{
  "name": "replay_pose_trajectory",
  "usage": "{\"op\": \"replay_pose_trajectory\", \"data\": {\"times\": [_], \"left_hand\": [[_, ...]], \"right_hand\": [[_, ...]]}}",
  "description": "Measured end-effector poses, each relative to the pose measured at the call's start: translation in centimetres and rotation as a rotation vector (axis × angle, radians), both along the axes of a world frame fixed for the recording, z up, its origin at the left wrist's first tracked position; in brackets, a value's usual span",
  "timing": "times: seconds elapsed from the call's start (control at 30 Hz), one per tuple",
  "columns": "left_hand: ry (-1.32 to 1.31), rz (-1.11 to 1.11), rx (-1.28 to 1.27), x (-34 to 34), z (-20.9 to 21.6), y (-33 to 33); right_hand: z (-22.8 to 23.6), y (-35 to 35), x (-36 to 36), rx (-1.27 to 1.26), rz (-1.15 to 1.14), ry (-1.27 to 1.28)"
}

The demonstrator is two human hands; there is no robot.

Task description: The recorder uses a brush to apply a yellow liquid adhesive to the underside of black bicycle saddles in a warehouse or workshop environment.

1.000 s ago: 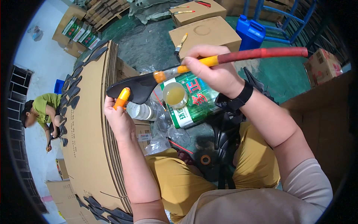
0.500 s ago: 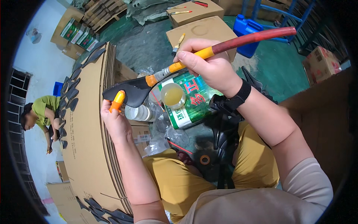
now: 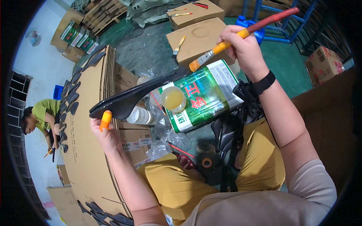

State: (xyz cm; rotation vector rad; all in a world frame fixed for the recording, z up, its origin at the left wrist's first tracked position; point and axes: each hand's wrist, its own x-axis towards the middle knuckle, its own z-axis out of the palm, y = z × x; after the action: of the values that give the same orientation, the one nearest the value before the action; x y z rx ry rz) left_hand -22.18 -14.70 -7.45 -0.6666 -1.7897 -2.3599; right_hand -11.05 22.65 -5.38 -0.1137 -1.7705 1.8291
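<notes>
My left hand (image 3: 107, 137) is closed on the wide end of a black, smooth, saddle-shaped piece (image 3: 130, 96) with a long narrow tip. An orange finger cot covers its thumb. The piece is tilted, its tip pointing right above the green can. In my right hand (image 3: 241, 47), a paintbrush (image 3: 222, 47) with a yellow handle and a red tube on its end is gripped. Its orange-stained bristles are near the tip, apart from it. A clear cup of yellowish liquid (image 3: 174, 99) stands on the green-and-white metal can (image 3: 205, 96).
Stacked cardboard (image 3: 85, 124) on the left bears several similar black pieces (image 3: 71, 98). Beyond it, a person in a green shirt (image 3: 41, 111) holds a brush and a dark piece. Cardboard boxes (image 3: 196, 35) with spare brushes and a blue jug (image 3: 245, 22) are ahead. Black pieces (image 3: 226, 132) lie by my knee.
My right hand has moved up and right, taking the brush off the black piece. My left hand has shifted left and slightly down, and the piece has turned to show its long glossy side.
</notes>
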Motion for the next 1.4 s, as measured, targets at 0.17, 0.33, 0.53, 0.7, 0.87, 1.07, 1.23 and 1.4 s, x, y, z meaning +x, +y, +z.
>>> {"op": "replay_pose_trajectory", "data": {"times": [0.17,0.33,0.53,0.7,0.87,1.07,1.23,1.4], "left_hand": [[0.071,-0.081,0.030,0.4,0.2,-0.3],[0.104,-0.141,-0.021,0.7,0.4,0.0],[0.034,-0.084,0.015,0.5,0.1,-0.2],[0.002,-0.070,0.017,0.7,0.2,0.0],[-0.010,-0.060,0.008,0.8,0.3,0.1],[-0.016,-0.035,0.001,0.8,0.3,-0.4],[0.122,-0.006,-0.068,1.9,1.2,0.6],[0.245,-0.032,-0.195,1.6,1.0,0.3]], "right_hand": [[0.8,0.4,0.1,-0.206,0.133,0.094],[1.4,-2.1,0.2,-0.187,0.213,0.102],[2.1,-2.9,1.1,0.122,0.227,0.136],[2.6,-1.3,1.7,0.322,0.120,0.222],[2.7,-3.1,1.6,0.179,0.193,0.173],[2.4,-2.0,1.6,0.380,0.116,0.160],[2.1,0.5,1.2,-0.008,0.103,0.081],[1.6,0.0,0.2,-0.342,0.258,-0.005]]}}
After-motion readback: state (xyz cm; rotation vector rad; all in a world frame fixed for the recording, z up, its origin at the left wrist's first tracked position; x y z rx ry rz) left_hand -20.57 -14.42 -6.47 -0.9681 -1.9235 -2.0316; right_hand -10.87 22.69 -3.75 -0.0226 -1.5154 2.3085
